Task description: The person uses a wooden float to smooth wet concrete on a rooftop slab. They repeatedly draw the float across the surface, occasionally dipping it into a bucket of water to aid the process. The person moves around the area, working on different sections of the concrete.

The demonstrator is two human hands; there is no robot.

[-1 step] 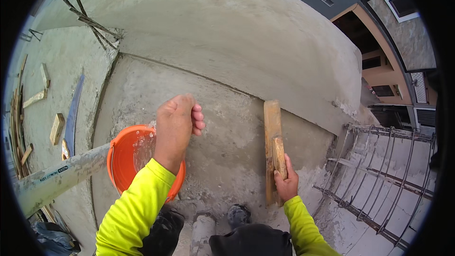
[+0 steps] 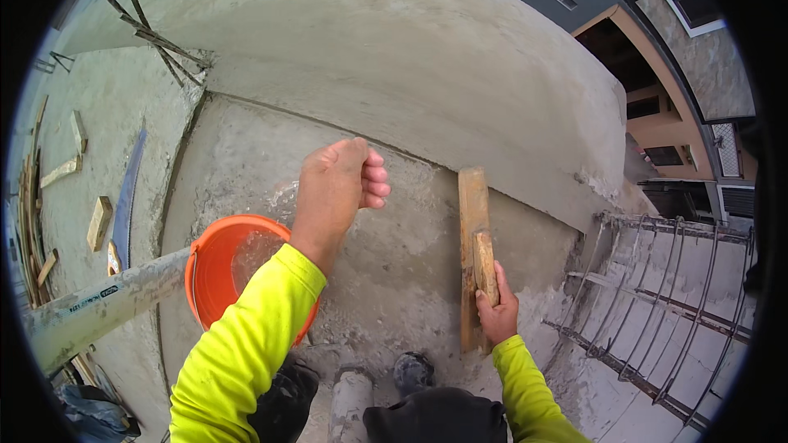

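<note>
Orange bucket [image 2: 215,267] seen at left, partly covered by the yellow sleeve [image 2: 238,361]. Left hand [image 2: 338,193] has been carried forward and rightward since the earlier frame; fingers curled, palm hidden. Well apart, rightmost, the wooden float [image 2: 471,205] is gripped by its handle in the right hand [image 2: 498,316], barely shifted.

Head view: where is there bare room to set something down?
Bare floor lies between the bucket and the float, with a smaller patch between float and rebar. Crowded: the left, with pipe, saw and wood blocks.
</note>
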